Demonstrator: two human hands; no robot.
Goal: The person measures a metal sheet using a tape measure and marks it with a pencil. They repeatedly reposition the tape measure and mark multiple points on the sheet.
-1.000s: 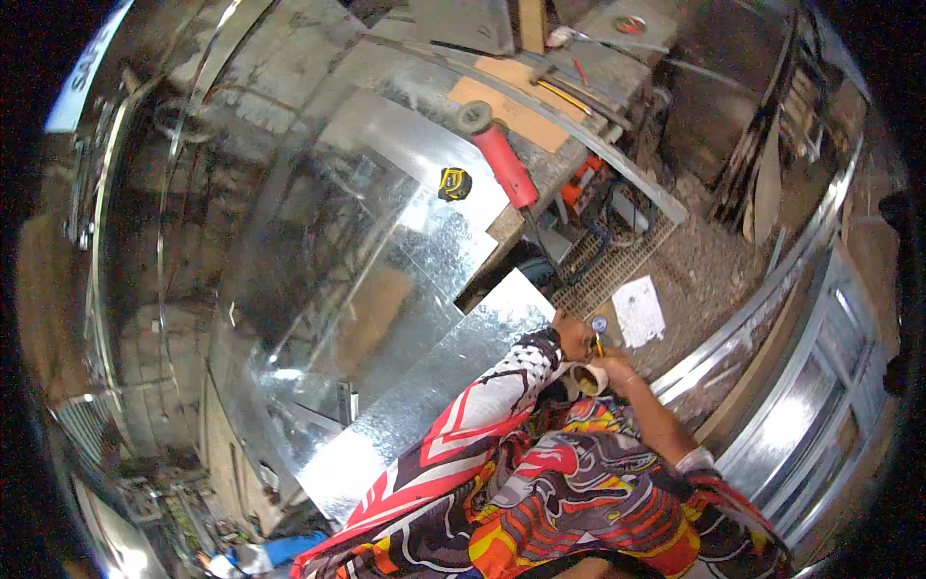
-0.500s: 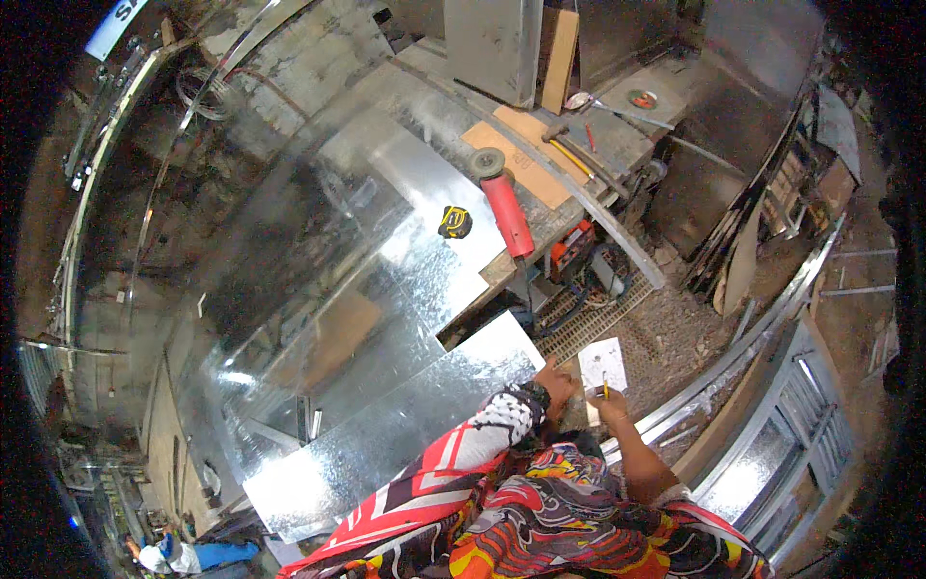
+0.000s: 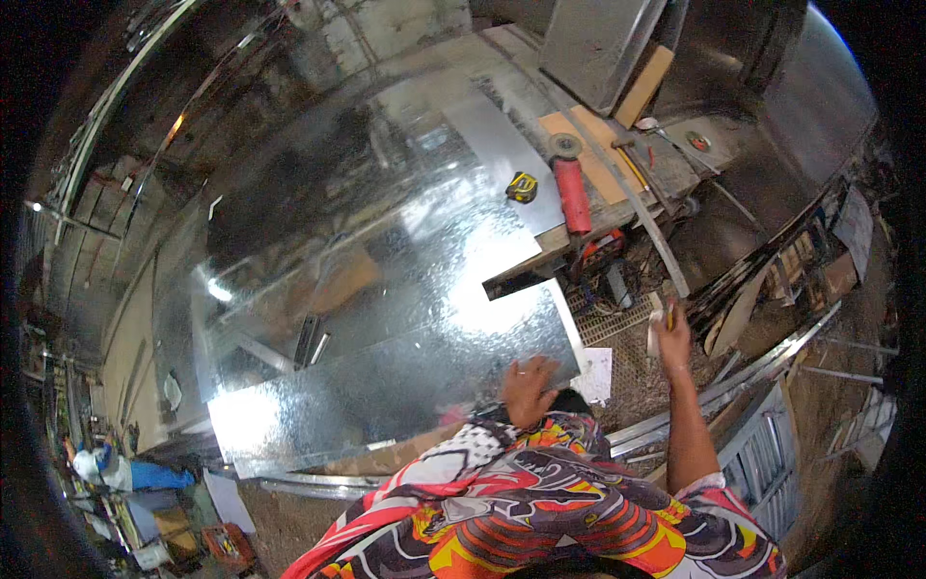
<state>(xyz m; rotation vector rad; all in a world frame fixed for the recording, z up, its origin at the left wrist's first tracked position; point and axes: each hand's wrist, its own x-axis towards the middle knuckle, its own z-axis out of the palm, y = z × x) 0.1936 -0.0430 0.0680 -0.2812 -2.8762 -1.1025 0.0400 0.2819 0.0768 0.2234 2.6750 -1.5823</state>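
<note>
On metal (image 3: 424, 376) — left hand (image 3: 529, 389), labelled tape-measure (image 3: 522, 187)

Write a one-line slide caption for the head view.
Left hand spread over a shiny metal sheet, right hand holding a small yellow item; tape measure and red grinder beyond.

Shirt (image 3: 569, 502) carries swirled, striped print: grey, red, orange, yellow, black. Left of shirt: red, white and black long sleeve (image 3: 397, 502), black-and-white patterned cuff (image 3: 473, 448). Right of shirt: short sleeve (image 3: 725, 516), whitish edge. Left hand (image 3: 528, 391), right hand (image 3: 675, 345): bare.

Dim — sheet metal (image 3: 415, 386) glares white
</note>
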